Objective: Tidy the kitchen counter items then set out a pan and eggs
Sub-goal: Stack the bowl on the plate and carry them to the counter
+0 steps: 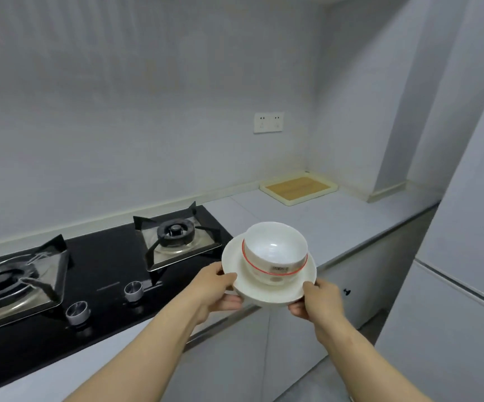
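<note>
While I hold the stack up over the counter's front edge, count goes: one white plate [266, 288], one white bowl [275, 252] sitting upright in it, maybe a second bowl nested under the first, since a red band runs round the side and a lower rim shows below it, but I can't say for sure. Bowl has a barcode sticker on its near side, print too small to read. Inside of bowl is bare and glossy.

My left hand [217, 288] grips the plate's left rim, thumb on top, fingers curled under. My right hand [319, 300] pinches the right rim the same way, thumb on top, fingers below. Both closed on the plate; fingertips underneath are hidden by it.

One black gas hob [95, 274] to the left, two burners, two silver knobs [133, 291] at its front edge. Left burner is cut off by the frame edge. One grey countertop [336, 221], one wooden-topped tray or board [298, 190] in the far corner against the wall, well apart from the plate. One double wall socket [268, 122] above it. White cabinet doors below the counter; a small dark handle [347, 292] just right of my right hand, shape unclear. Tall white panel at right, cut off.
</note>
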`<move>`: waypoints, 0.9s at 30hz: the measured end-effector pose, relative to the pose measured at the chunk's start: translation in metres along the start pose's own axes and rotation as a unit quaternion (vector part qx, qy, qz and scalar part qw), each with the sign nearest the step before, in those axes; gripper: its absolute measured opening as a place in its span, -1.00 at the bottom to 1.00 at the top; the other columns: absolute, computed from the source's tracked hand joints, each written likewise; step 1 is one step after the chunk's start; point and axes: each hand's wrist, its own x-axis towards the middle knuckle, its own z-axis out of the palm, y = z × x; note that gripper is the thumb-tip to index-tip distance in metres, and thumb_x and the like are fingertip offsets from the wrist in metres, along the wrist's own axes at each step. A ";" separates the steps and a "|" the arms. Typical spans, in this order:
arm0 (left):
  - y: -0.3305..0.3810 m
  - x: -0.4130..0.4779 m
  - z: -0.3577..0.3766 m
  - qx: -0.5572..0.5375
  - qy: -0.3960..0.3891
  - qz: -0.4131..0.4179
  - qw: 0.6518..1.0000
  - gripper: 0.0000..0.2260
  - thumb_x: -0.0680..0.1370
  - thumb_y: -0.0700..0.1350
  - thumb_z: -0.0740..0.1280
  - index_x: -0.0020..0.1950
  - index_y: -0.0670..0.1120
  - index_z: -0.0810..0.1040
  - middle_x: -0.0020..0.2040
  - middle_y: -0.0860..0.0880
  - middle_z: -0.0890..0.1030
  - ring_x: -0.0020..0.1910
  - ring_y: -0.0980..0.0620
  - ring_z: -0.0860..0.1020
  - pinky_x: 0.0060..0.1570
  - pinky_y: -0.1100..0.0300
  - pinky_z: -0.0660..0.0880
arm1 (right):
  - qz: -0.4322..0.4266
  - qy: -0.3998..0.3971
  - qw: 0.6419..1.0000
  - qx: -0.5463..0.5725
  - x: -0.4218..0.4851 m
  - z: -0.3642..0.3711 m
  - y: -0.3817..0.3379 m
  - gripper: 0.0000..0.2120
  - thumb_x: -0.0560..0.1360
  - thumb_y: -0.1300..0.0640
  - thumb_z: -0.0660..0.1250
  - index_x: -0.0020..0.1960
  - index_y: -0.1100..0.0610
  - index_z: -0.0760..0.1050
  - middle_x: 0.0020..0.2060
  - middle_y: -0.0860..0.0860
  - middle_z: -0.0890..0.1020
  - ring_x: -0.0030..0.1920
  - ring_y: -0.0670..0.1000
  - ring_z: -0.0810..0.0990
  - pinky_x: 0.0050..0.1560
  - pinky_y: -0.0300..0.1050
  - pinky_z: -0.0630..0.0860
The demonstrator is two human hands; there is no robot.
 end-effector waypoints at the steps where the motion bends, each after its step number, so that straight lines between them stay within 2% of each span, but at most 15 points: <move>1: 0.004 0.018 0.009 -0.007 0.013 0.004 1.000 -0.79 0.60 -0.23 0.15 0.21 -0.13 0.46 -0.11 -0.20 0.60 -0.31 -0.07 0.62 -0.31 0.17 0.62 | 0.004 -0.003 1.000 0.004 0.019 -0.001 -0.001 -0.78 0.45 0.40 0.02 -0.21 0.25 0.40 -0.48 0.11 0.46 -0.57 0.04 0.41 -0.39 -0.14 0.46; 4: 0.018 0.078 0.044 -0.046 0.052 0.001 0.998 -0.80 0.59 -0.27 0.13 0.13 -0.16 0.48 -0.20 -0.19 0.58 -0.35 -0.08 0.58 -0.40 0.20 0.61 | 0.005 -0.017 1.000 -0.002 0.090 -0.008 -0.010 -0.81 0.47 0.39 0.01 -0.19 0.25 0.37 -0.39 0.13 0.44 -0.55 0.03 0.40 -0.42 -0.15 0.44; 8: 0.039 0.149 0.080 -0.084 0.105 -0.026 0.991 -0.79 0.56 -0.34 0.13 0.11 -0.19 0.49 -0.21 -0.19 0.58 -0.34 -0.13 0.58 -0.43 0.18 0.60 | -0.004 -0.043 0.998 -0.047 0.174 -0.022 -0.034 -0.82 0.48 0.35 0.04 -0.22 0.21 0.36 -0.45 0.09 0.46 -0.66 -0.06 0.42 -0.47 -0.23 0.39; 12: 0.058 0.209 0.099 -0.072 0.169 -0.023 0.983 -0.81 0.54 -0.32 0.16 0.11 -0.16 0.44 -0.15 -0.19 0.60 -0.36 -0.12 0.61 -0.43 0.20 0.59 | 0.003 -0.075 0.996 -0.057 0.244 -0.021 -0.053 -0.82 0.51 0.33 0.06 -0.17 0.22 0.40 -0.39 0.12 0.52 -0.60 -0.04 0.50 -0.56 -0.31 0.41; 16: 0.073 0.256 0.099 -0.069 0.153 -0.056 0.984 -0.90 0.54 -0.32 0.21 -0.13 -0.19 0.47 -0.21 -0.20 0.61 -0.35 -0.06 0.62 -0.47 0.23 0.58 | 0.022 -0.090 0.994 -0.050 0.302 -0.006 -0.059 -0.83 0.52 0.32 0.08 -0.15 0.24 0.43 -0.32 0.16 0.55 -0.50 0.06 0.53 -0.53 -0.26 0.47; 19: 0.080 0.305 0.092 -0.078 0.132 -0.083 0.985 -0.93 0.54 -0.31 0.25 -0.14 -0.24 0.49 -0.24 -0.20 0.62 -0.41 0.02 0.63 -0.47 0.21 0.59 | 0.025 -0.097 0.993 -0.058 0.353 0.011 -0.061 -0.80 0.51 0.32 0.09 -0.20 0.21 0.43 -0.24 0.19 0.55 -0.47 0.08 0.52 -0.55 -0.25 0.48; 22: 0.090 0.350 0.085 -0.101 0.159 -0.092 0.978 -0.94 0.54 -0.32 0.25 -0.12 -0.27 0.49 -0.24 -0.20 0.60 -0.40 -0.02 0.61 -0.52 0.22 0.56 | 0.036 -0.112 0.992 -0.054 0.395 0.032 -0.066 -0.82 0.53 0.31 0.09 -0.15 0.24 0.45 -0.22 0.22 0.55 -0.46 0.08 0.53 -0.51 -0.21 0.51; 27: 0.110 0.405 0.081 -0.141 0.227 -0.092 0.959 -0.86 0.54 -0.33 0.22 -0.22 -0.25 0.47 -0.27 -0.20 0.58 -0.40 -0.08 0.57 -0.51 0.21 0.58 | 0.041 -0.125 0.990 -0.046 0.451 0.063 -0.078 -0.83 0.55 0.27 0.12 -0.14 0.22 0.46 -0.23 0.22 0.56 -0.46 0.06 0.54 -0.46 -0.18 0.55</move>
